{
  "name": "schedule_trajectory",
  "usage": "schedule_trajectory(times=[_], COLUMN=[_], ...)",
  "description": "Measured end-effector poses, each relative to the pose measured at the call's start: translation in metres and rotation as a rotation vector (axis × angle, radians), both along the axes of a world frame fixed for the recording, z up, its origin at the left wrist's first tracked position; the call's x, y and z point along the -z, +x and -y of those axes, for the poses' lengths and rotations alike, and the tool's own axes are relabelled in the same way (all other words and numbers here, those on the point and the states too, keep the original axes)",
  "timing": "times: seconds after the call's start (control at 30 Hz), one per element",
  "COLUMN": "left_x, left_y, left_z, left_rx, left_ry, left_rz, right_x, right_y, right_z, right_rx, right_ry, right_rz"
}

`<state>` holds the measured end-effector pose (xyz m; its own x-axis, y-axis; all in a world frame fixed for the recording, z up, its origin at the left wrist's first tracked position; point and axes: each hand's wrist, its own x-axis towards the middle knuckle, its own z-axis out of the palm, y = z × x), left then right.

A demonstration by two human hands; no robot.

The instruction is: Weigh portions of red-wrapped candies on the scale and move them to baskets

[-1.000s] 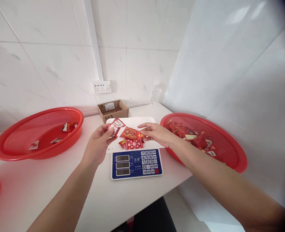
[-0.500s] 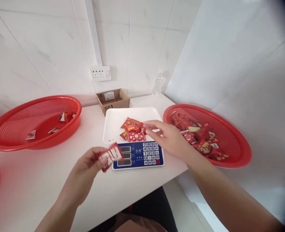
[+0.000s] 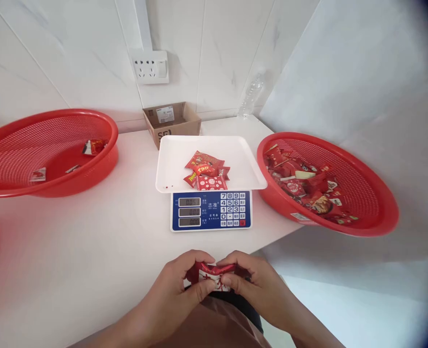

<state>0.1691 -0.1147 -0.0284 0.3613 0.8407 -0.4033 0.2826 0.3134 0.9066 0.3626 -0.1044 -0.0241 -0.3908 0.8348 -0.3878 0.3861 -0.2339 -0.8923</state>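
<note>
Our left grip (image 3: 179, 285) and right grip (image 3: 259, 285) are both closed on one small snack packet (image 3: 215, 278), thumbs on its front and fingers along its upper edge. We hold it low in front of us, by the near edge of the counter (image 3: 72, 241). Its long axis runs side to side from one grip to the other, with the white panel and red lettering facing us. The glossy red film dips and puckers along the top; our fingers hide both ends.

Beyond it sits a scale (image 3: 212, 210) with a smooth blue face and square keys. Its white, round-cornered tray (image 3: 173, 164) bears a loose pile of shiny red packets (image 3: 210, 181), the front one dotted with white.

To our right, a round red plastic basket (image 3: 388, 210) with mesh walls carries many red wrappers; a similar basket to our left (image 3: 86, 181) has just a few. Behind the tray are an open cardboard box (image 3: 179, 130) and a clear plastic bottle (image 3: 251, 94), near the pale tiled wall (image 3: 83, 48).
</note>
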Motion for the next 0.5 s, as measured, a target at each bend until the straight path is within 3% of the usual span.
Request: schedule_trajectory(times=[0.13, 0.33, 0.5], left_x=[0.003, 0.017, 0.014], left_y=[0.000, -0.001, 0.000], left_z=[0.003, 0.008, 0.002], left_rx=[0.017, -0.038, -0.098], left_ry=[-0.031, 0.157, -0.011], left_rz=[-0.002, -0.141, 0.044], right_x=[-0.004, 0.001, -0.003], right_y=[-0.005, -0.013, -0.011], right_z=[0.002, -0.003, -0.004], right_rx=[-0.012, -0.047, -0.065], right_ry=[0.080, 0.135, 0.053], right_rz=[0.058, 0.066, 0.029])
